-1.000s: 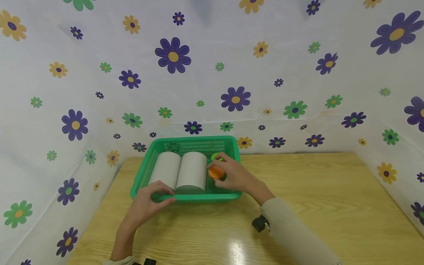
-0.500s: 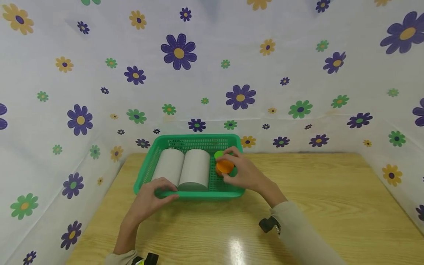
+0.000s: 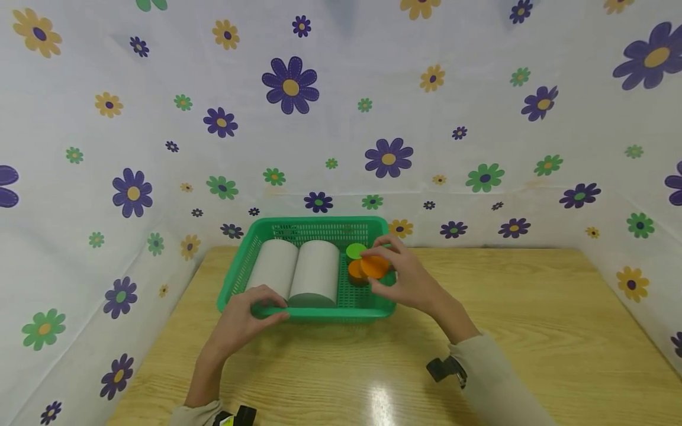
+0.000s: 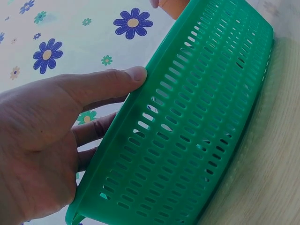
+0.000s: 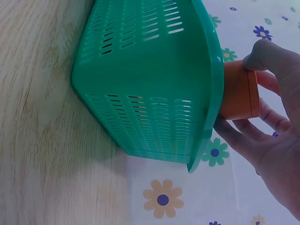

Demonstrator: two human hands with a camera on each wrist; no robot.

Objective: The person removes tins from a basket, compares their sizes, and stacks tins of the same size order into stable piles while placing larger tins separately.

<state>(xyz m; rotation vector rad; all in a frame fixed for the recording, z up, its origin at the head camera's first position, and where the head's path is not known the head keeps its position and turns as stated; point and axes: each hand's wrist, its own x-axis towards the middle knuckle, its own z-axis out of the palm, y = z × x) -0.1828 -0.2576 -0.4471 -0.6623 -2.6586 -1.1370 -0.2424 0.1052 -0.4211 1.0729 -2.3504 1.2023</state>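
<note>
My right hand (image 3: 407, 275) pinches a small round orange container (image 3: 375, 267) by its sides, over the right end of a green plastic basket (image 3: 330, 313). In the right wrist view this container (image 5: 239, 91), lidded, stands out above the basket's rim. Just left of it, down in the basket, sits a second orange container (image 3: 357, 273), partly covered by the held one. A green round lid (image 3: 356, 251) shows behind them. My left hand (image 3: 247, 319) grips the basket's front rim near its left end, the thumb (image 4: 136, 76) on the rim and the fingers behind it.
Two white cylinders (image 3: 315, 272) lie side by side in the basket's left and middle. The basket stands on a wooden table (image 3: 506, 331), near the back, against a flower-printed cloth (image 3: 341, 130). Bare basket floor (image 3: 348, 299) shows at front right.
My right hand has moved rightward with the orange container, uncovering the second orange one and more of the green lid. My left hand stays on the rim. The head view has shifted slightly.
</note>
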